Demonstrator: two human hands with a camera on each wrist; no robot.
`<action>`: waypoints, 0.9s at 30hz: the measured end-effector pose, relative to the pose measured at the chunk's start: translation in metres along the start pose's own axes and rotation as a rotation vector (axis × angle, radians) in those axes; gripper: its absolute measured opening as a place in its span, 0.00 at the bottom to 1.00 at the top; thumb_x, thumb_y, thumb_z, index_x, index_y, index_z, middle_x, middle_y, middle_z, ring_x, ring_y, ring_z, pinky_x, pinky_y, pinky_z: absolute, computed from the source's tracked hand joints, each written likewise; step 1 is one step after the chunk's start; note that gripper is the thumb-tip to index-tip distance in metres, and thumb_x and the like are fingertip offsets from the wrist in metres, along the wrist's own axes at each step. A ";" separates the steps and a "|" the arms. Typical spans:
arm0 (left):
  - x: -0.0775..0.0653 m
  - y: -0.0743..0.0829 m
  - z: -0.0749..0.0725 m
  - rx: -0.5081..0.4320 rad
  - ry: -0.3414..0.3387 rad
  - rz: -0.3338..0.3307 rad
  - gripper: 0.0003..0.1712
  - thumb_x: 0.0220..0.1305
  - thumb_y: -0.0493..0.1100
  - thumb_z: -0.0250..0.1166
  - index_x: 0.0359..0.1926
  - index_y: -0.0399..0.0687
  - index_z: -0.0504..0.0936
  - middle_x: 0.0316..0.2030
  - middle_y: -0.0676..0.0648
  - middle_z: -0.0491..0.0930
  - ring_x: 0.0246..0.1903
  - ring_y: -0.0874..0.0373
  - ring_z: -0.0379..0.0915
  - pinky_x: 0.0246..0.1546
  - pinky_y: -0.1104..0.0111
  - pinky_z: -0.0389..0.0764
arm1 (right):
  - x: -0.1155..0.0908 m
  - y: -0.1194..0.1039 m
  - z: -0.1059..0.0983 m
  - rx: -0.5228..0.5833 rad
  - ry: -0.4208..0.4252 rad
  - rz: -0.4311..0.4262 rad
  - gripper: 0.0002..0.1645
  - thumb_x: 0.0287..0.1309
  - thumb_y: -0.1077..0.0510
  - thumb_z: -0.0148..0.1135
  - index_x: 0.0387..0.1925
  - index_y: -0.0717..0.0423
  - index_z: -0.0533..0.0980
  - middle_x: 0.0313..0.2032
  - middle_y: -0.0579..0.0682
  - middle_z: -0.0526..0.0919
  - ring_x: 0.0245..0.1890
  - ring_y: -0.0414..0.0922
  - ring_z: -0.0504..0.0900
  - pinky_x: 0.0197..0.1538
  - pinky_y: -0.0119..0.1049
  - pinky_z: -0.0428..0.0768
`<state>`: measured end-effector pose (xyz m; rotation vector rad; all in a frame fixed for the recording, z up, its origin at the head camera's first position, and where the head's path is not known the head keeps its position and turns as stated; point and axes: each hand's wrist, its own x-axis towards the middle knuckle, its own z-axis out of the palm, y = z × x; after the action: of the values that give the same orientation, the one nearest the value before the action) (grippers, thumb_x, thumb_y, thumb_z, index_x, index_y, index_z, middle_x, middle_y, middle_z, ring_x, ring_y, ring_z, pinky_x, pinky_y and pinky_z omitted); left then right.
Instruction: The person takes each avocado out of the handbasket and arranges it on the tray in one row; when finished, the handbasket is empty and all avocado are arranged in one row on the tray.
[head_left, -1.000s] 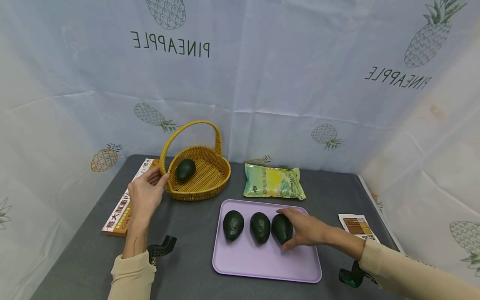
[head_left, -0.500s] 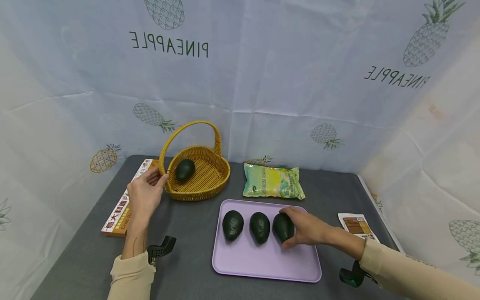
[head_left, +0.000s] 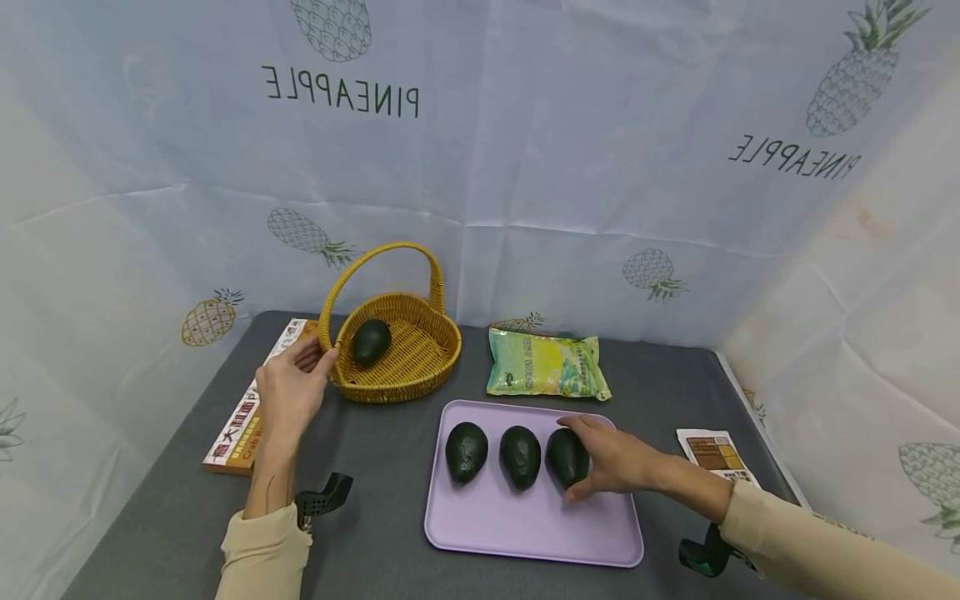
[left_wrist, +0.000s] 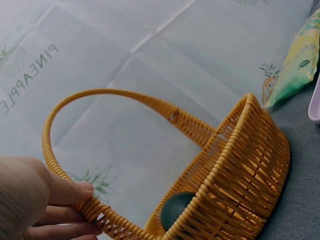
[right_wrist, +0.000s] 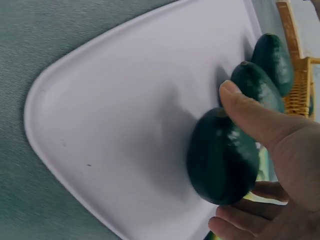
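Rightmost avocado (head_left: 566, 458) slightly rightward, part-hidden

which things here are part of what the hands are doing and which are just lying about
Seemingly in the job:
- left hand, gripping the wicker basket
- right hand, around the rightmost avocado
- avocado in the basket
- left avocado and middle avocado on the lilac tray

Apparently just lying about:
- green-and-yellow packet
- printed box
- brown-and-white packet

Got four dark-green oval avocados (head_left: 467, 452), three by the right fingers (right_wrist: 242, 218), one near the left fingers (left_wrist: 60, 232). Plus one each: yellow wicker basket (head_left: 397, 390), lilac rectangular tray (head_left: 532, 523), orange-white box (head_left: 243, 421), green-yellow packet (head_left: 546, 364), brown-white sachet (head_left: 716, 452).
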<state>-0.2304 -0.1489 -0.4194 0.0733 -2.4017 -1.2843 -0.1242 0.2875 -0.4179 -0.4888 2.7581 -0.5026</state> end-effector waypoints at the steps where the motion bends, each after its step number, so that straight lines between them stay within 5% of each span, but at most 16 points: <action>1: 0.000 0.000 0.000 -0.001 -0.002 -0.003 0.26 0.72 0.45 0.69 0.65 0.36 0.82 0.55 0.33 0.86 0.52 0.38 0.87 0.51 0.49 0.88 | 0.001 -0.001 -0.003 0.014 -0.008 -0.003 0.66 0.44 0.36 0.85 0.75 0.66 0.63 0.70 0.66 0.71 0.67 0.63 0.76 0.61 0.63 0.81; 8: 0.000 0.000 -0.001 -0.009 -0.013 -0.013 0.26 0.73 0.44 0.68 0.66 0.35 0.81 0.56 0.32 0.85 0.53 0.37 0.86 0.51 0.48 0.88 | 0.031 -0.028 -0.048 0.098 -0.024 -0.074 0.56 0.65 0.37 0.70 0.79 0.64 0.57 0.76 0.63 0.66 0.75 0.62 0.67 0.74 0.64 0.71; 16: 0.002 -0.003 0.002 -0.015 -0.017 0.012 0.25 0.72 0.43 0.69 0.64 0.34 0.82 0.55 0.32 0.86 0.51 0.38 0.87 0.50 0.49 0.89 | 0.111 -0.082 -0.094 0.187 -0.187 -0.194 0.55 0.67 0.37 0.68 0.83 0.53 0.53 0.81 0.53 0.59 0.81 0.52 0.58 0.81 0.55 0.63; 20: 0.003 -0.002 0.001 -0.016 -0.003 0.028 0.24 0.71 0.41 0.70 0.63 0.34 0.82 0.54 0.32 0.86 0.50 0.38 0.87 0.50 0.49 0.89 | 0.163 -0.110 -0.095 0.301 -0.227 -0.209 0.55 0.67 0.41 0.70 0.83 0.53 0.52 0.82 0.51 0.56 0.83 0.49 0.55 0.83 0.49 0.58; 27: 0.002 -0.002 0.000 -0.025 0.007 0.036 0.22 0.70 0.39 0.71 0.61 0.32 0.84 0.52 0.30 0.86 0.49 0.36 0.87 0.49 0.48 0.89 | 0.238 -0.148 -0.067 0.407 -0.158 -0.229 0.57 0.65 0.43 0.73 0.83 0.55 0.52 0.82 0.55 0.56 0.82 0.52 0.57 0.82 0.50 0.62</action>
<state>-0.2326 -0.1506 -0.4207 0.0279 -2.3696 -1.2949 -0.3205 0.0862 -0.3542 -0.7075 2.3731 -1.0063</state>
